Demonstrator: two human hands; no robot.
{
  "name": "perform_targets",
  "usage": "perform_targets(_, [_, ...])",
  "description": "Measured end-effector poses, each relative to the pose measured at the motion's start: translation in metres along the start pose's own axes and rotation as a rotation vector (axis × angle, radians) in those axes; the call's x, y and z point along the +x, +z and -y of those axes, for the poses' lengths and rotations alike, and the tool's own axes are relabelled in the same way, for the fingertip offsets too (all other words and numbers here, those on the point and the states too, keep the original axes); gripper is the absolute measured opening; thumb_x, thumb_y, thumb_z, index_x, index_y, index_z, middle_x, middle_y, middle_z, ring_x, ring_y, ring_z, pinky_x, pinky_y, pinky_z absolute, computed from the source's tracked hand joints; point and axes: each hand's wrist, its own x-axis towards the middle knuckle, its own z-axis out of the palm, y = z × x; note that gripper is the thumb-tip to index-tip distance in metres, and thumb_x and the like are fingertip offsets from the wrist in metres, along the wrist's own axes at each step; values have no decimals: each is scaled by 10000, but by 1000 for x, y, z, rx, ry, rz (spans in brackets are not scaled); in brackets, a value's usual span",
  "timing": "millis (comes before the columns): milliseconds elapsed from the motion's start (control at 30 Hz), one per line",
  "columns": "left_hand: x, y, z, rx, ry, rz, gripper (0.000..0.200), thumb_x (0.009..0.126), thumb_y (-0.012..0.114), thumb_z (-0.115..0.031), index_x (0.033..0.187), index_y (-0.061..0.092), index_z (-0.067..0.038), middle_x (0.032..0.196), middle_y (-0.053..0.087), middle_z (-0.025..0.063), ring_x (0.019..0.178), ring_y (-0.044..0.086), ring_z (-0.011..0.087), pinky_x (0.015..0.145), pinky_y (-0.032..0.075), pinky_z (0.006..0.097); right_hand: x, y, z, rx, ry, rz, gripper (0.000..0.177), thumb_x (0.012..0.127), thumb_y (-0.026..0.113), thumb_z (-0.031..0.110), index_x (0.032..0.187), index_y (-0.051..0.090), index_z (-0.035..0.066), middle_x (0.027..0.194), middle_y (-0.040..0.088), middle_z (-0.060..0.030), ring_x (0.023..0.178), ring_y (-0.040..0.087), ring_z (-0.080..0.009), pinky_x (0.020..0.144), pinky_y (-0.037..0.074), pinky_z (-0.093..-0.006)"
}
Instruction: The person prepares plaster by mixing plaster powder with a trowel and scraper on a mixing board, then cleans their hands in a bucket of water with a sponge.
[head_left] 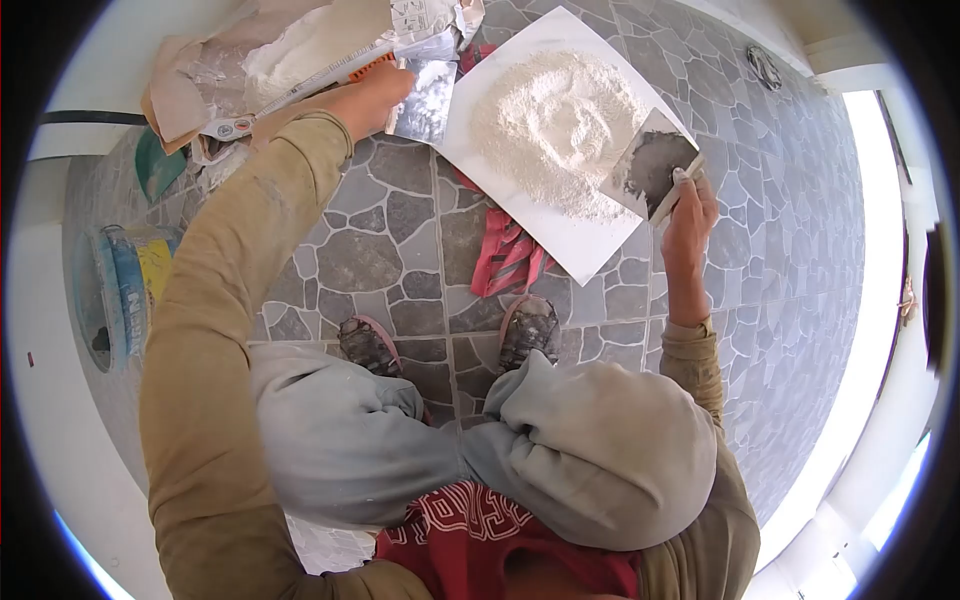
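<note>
Nearest me, on the grey stone-patterned tile floor (400, 240), my two dusty shoes (368, 345) stand side by side below my bent knees. Off to the left is one blue plastic bucket (115, 290). Just beyond my toes lies one bunch of red plastic strips (505, 255), partly under one white square board (575, 245).

I count two trowels, one in each hand. My right hand (690, 215) reaches out with the forearm nearly straight away from me. Its fingers are wrapped tight round the handle of the grey-smeared flat steel trowel (655, 165). That blade lies over the board's right edge, its long axis running from near right to far left, pointing at the single heap of white powder (555, 125).

My left arm stretches farther, and my left hand (375, 95) is closed on the shiny flat steel trowel (425, 100). This blade points back toward me at the board's far left corner, just beside the one open paper sack of white powder (290, 50).
</note>
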Motion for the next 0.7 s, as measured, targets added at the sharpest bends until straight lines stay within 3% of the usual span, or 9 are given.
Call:
perform_targets(167, [-2,6,48,-96,-148,10,203,893,526,-142,1074,554,-55,958,582,106,874,575,208,679,488,397,-116,-38,-62,241,545,-32,182,884,546,90,1024,554,-27,850,599,-62,663,589,-115,520,508,-238])
perform_targets(300, [-17,11,15,344,-166,49,226,861,553,-149,1060,546,-41,861,604,75,747,599,174,598,454,280,-158,-36,-99,297,619,-61,215,877,594,61,1051,530,-48,924,594,-96,726,629,-167,644,594,-292])
perform_targets(367, [-40,-11,-4,318,-48,194,328,834,589,-202,1103,546,-19,930,628,106,801,620,186,649,484,309,-159,-32,-94,248,613,-90,229,891,599,79,1058,526,-61,945,599,-118,769,644,-193,662,592,-309])
perform_targets(400, [-47,-22,6,271,171,176,480,821,604,-248,1216,513,9,1124,606,180,1008,606,221,821,492,364,-159,-24,-89,217,623,-54,238,896,599,89,1061,525,-65,948,602,-122,779,647,-200,665,590,-313])
perform_targets(433, [-67,-43,-3,520,301,117,597,872,599,-276,1389,398,-55,1296,501,240,1188,523,283,976,425,363,-157,-27,-90,97,611,21,250,915,580,129,1059,528,-69,953,605,-135,798,654,-209,647,579,-310])
perform_targets(533, [-134,-138,-21,954,632,-297,631,845,634,-315,1391,399,-103,1315,419,249,1240,423,384,1039,349,447,-152,-36,-97,-47,691,78,304,929,559,302,1042,570,20,847,567,-70,677,614,-161,549,530,-259])
perform_targets(567, [-163,-189,-19,1014,566,-365,631,845,634,-315,1391,399,-103,1315,419,249,1240,423,384,1039,349,447,-145,-43,-103,-53,730,102,315,921,564,313,1045,567,24,853,565,-78,662,616,-165,523,526,-262])
perform_targets(633, [-219,-271,-19,1352,523,-1064,690,835,652,-371,1398,381,-78,1352,401,254,1265,404,394,1059,298,509,-133,-60,-120,-233,755,102,361,919,554,295,1151,554,19,855,575,-84,605,604,-164,453,485,-264])
perform_targets(700, [-269,-362,18,1524,12,-1353,767,820,672,-399,1393,357,2,1395,352,297,1279,380,467,1068,340,441,-122,-83,-140,-429,713,120,378,914,562,271,1194,534,18,835,582,-80,580,590,-151,424,451,-265])
